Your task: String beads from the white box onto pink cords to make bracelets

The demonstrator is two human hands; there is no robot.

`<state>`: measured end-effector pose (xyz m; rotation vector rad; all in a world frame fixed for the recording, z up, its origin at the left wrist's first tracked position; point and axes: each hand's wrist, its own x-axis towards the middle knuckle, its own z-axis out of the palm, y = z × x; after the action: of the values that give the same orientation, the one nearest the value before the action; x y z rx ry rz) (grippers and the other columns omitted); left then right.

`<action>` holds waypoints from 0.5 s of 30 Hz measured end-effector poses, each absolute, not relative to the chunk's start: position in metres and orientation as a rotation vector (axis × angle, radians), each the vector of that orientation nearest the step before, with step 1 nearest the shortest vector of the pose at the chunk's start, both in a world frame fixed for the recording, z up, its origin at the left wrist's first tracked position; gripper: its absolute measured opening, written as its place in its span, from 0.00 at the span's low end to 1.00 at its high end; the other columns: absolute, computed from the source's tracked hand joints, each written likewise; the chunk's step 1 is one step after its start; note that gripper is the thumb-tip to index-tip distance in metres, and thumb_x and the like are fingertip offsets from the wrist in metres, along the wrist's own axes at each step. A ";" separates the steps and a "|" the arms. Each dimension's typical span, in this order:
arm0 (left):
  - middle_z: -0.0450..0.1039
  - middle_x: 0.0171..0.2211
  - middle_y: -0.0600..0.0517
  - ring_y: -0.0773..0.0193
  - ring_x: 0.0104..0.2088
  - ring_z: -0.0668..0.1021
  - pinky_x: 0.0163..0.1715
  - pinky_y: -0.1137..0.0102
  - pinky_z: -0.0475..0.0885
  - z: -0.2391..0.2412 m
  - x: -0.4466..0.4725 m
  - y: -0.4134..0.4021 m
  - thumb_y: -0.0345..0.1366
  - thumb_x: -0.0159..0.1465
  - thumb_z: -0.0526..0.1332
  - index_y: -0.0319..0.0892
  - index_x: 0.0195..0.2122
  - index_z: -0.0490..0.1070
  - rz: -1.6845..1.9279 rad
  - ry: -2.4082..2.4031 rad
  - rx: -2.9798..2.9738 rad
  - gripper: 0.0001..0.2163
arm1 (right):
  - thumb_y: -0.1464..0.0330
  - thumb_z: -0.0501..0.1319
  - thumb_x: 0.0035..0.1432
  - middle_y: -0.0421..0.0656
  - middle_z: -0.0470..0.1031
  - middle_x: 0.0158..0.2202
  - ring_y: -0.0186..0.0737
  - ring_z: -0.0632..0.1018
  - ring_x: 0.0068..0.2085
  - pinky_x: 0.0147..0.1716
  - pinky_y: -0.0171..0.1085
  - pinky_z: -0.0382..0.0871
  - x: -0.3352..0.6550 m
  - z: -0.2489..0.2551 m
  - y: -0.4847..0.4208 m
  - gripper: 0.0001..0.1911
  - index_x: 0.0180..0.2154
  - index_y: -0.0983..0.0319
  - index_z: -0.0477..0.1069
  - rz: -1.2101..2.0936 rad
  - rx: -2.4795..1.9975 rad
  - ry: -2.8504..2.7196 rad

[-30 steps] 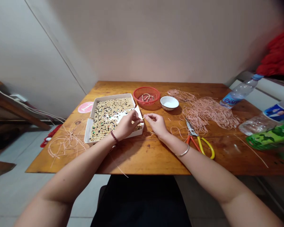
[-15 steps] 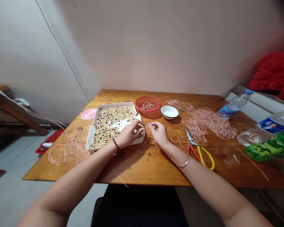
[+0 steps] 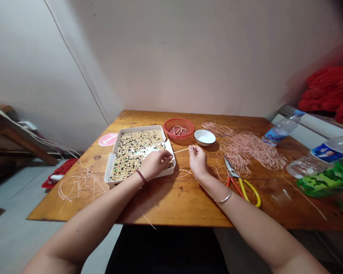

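Observation:
My left hand [image 3: 156,163] rests over the near right corner of a white box of beads [image 3: 114,158], fingers pinched on one end of a thin beaded cord [image 3: 180,150]. My right hand [image 3: 197,160] is closed on the same cord a short way to the right, so a stretch of small pale beads runs taut between the two hands. More of the beaded cord lies on the wooden table [image 3: 174,198] just below my right wrist. The box holds many tan, dark and green beads.
A red basket [image 3: 178,128] with beaded strands and a white bowl [image 3: 205,137] stand behind my hands. Scissors with orange and yellow handles [image 3: 241,182] lie right of my wrist, beside a heap of pink cords [image 3: 248,148]. Plastic bottles [image 3: 280,130] lie far right, loose cords [image 3: 80,179] left.
My hands have drawn apart: the right hand moved right, pulling the beaded cord out taut between them. The camera tipped slightly, shifting the table lower in view.

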<state>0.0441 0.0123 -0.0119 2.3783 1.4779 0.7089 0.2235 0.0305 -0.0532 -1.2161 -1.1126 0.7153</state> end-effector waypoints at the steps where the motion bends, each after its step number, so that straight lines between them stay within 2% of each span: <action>1: 0.78 0.33 0.49 0.62 0.32 0.77 0.33 0.70 0.67 -0.012 0.044 0.012 0.43 0.65 0.54 0.44 0.37 0.75 0.713 1.495 2.376 0.13 | 0.53 0.56 0.55 0.42 0.69 0.27 0.37 0.68 0.29 0.32 0.35 0.63 0.223 -0.053 0.030 0.18 0.30 0.62 0.66 0.721 -1.213 -1.130; 5: 0.78 0.33 0.49 0.62 0.31 0.76 0.32 0.70 0.66 -0.013 0.044 0.012 0.43 0.65 0.54 0.44 0.36 0.75 0.723 1.533 2.369 0.12 | 0.53 0.56 0.55 0.40 0.67 0.25 0.36 0.67 0.27 0.30 0.35 0.63 0.221 -0.055 0.029 0.17 0.28 0.62 0.65 0.774 -1.198 -1.215; 15: 0.77 0.31 0.50 0.62 0.32 0.77 0.32 0.70 0.67 -0.016 0.045 0.011 0.41 0.65 0.54 0.43 0.34 0.73 0.720 1.480 2.331 0.10 | 0.50 0.62 0.47 0.46 0.74 0.29 0.40 0.72 0.31 0.32 0.37 0.66 0.223 -0.048 0.031 0.22 0.29 0.64 0.70 0.874 -1.143 -1.172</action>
<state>0.0448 0.0111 -0.0159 2.3306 1.4803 0.7199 0.2233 0.0315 -0.0482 -1.1430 -1.1725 0.8744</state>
